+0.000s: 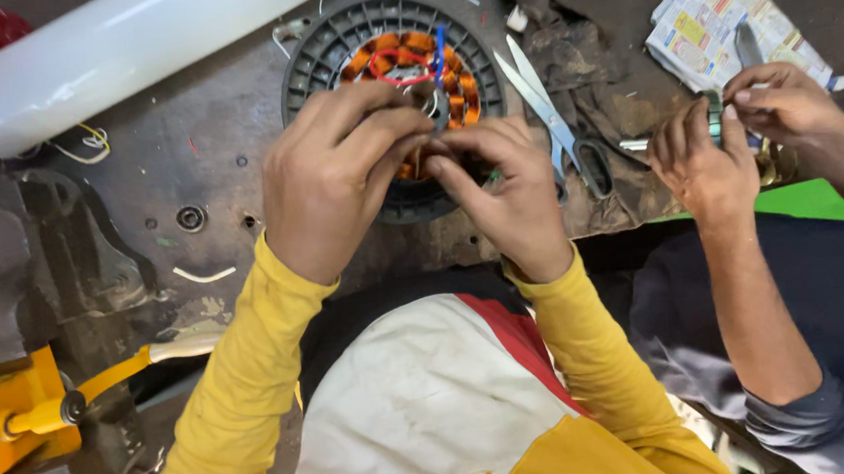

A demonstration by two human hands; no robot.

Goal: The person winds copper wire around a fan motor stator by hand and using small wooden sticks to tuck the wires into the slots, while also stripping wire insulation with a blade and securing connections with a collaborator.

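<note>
While the stator (393, 79) lies beside the scissors (556, 126), its wires are pinched by left hand (332, 179) and right hand (509, 195).

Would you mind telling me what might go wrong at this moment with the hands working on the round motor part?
1. Both the left hand and right hand pinch at the middle of the copper-wound stator, hiding it; the thin red wire and blue wire could be tugged or nicked.
2. Open scissors lie blades-apart just beside the right hand, so a sideways move might meet them.
3. A co-worker's hands work close by; elbows may bump.
</note>
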